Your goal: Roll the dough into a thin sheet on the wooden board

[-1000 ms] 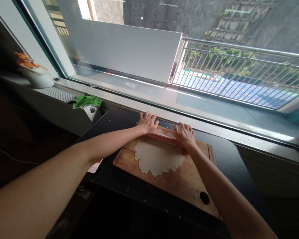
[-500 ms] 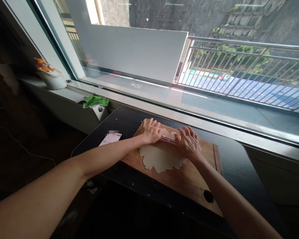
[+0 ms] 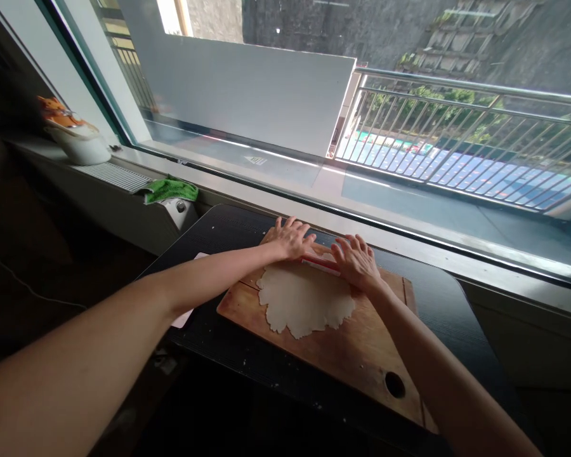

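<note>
A thin, ragged-edged sheet of pale dough [image 3: 304, 301] lies on a wooden cutting board [image 3: 347, 362]. Across its far part runs a narrow red-and-white roller [image 3: 321, 263], its ends hidden under my hands. My left hand [image 3: 292, 238] rests over the roller's left end, fingers stretched forward and apart. Over the right end lies my right hand [image 3: 356, 260], palm down, its fingers also extended and spread. Neither hand wraps round the roller as far as I can see. A bit of dough shows beyond the roller, between the hands.
The board sits on a black table [image 3: 442, 317] against the window sill. A phone [image 3: 183, 318] is partly covered by my left forearm. To the left, a green cloth [image 3: 171, 189] lies on a radiator [image 3: 118, 178], with a white pot [image 3: 83, 145] behind. The board has a round hole [image 3: 394, 384].
My hands and the roller have moved slightly toward the board's far edge, and the left fingers have straightened from a curl. More dough shows on the near side. The view has shifted a little.
</note>
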Motion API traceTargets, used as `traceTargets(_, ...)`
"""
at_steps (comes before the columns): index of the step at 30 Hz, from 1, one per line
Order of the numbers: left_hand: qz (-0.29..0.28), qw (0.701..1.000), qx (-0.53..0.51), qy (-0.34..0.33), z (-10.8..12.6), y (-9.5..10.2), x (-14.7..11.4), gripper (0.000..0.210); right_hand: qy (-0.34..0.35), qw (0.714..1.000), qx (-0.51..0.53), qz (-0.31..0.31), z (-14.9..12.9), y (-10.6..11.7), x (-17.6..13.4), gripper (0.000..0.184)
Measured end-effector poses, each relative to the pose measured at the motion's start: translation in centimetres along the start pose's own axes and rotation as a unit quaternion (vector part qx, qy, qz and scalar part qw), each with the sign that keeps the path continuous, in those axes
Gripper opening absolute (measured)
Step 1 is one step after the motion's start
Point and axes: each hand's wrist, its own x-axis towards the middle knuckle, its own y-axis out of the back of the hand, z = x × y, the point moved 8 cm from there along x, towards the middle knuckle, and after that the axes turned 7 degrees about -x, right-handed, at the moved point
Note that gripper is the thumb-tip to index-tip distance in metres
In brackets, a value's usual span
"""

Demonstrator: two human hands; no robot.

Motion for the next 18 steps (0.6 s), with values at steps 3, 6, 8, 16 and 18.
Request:
traceTargets(3, -0.006, 0.997, 0.016, -0.078, 0.7, -0.7, -2.5, 0.048, 0.089, 0.996, -0.005, 0.03, -1.2, -0.5, -2.3, 0.048)
traceTargets(6, 0.0, 0.998, 0.021, -0.066, 0.2, -0.8, -1.3, 0.049, 0.067, 0.997, 0.007, 0.03, -0.5, -0.7, -1.0, 0.05)
traceTargets(8, 0.003, 1.0, 0.009, -0.027, -0.4, -0.6, 1.1, 0.052, 0.01, 1.0, 0.028, 0.002, 0.7, -0.8, 1.6, 0.052)
traceTargets(16, -0.031, 0.999, 0.012, -0.017, -0.6, -1.1, 0.1, 0.05, -0.008, 0.998, 0.044, -0.038, 0.7, -1.4, 0.2, 0.055)
traceTargets(18, -0.03, 0.998, 0.019, -0.058, -0.2, -1.4, -1.4, 0.05, 0.025, 0.999, 0.023, -0.025, 0.1, -1.6, -1.6, 0.055)
